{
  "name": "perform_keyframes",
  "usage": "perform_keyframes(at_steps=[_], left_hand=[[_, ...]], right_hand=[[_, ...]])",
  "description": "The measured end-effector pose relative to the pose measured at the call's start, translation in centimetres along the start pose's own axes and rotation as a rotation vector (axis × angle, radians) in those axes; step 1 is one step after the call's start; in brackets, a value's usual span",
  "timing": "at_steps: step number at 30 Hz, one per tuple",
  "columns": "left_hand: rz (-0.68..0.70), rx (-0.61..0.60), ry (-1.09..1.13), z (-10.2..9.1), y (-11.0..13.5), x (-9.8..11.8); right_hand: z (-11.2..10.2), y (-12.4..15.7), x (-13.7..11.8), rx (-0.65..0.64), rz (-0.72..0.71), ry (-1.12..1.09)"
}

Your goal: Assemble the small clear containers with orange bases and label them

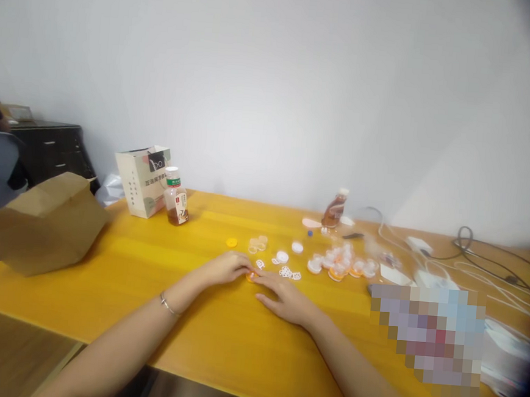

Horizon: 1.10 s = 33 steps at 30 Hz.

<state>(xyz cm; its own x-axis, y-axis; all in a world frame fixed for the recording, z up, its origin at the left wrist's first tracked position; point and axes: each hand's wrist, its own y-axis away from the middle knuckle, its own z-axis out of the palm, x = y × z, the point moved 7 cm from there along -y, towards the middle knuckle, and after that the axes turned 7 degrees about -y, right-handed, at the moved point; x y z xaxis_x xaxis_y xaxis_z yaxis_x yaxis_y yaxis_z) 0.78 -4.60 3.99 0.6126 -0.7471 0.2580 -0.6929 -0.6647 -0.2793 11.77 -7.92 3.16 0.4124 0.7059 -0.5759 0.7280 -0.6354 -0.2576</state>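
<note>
Both my hands rest on the yellow table (150,263), fingertips meeting over a small orange piece (251,277). My left hand (225,267) has its fingers curled and pinched on that piece. My right hand (284,298) lies mostly flat, its fingers also touching the piece. Just beyond the fingertips lie small white perforated discs (286,272), a white cap (282,257), clear little cups (257,244) and a yellow cap (231,242). A cluster of white and orange small containers (342,266) sits to the right.
A brown paper bag (38,220) lies at the table's left end. A white gift bag (142,179) and a tea bottle (176,196) stand at the back left. Another brown bottle (334,209) stands at the back. Cables and chargers (448,256) spread on the right.
</note>
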Motion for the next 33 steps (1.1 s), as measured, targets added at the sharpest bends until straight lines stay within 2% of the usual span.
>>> perform_keyframes(at_steps=[7, 16, 33], left_hand=[[0.034, -0.029, 0.067, -0.1, 0.3, 0.2], [0.073, -0.088, 0.033, -0.2, 0.5, 0.5], [0.117, -0.084, -0.015, -0.4, 0.5, 1.6]], right_hand=[[-0.3, 0.2, 0.1, 0.045, 0.045, -0.044], [-0.4, 0.2, 0.4, 0.041, 0.059, -0.013], [-0.2, 0.2, 0.6, 0.026, 0.053, 0.017]])
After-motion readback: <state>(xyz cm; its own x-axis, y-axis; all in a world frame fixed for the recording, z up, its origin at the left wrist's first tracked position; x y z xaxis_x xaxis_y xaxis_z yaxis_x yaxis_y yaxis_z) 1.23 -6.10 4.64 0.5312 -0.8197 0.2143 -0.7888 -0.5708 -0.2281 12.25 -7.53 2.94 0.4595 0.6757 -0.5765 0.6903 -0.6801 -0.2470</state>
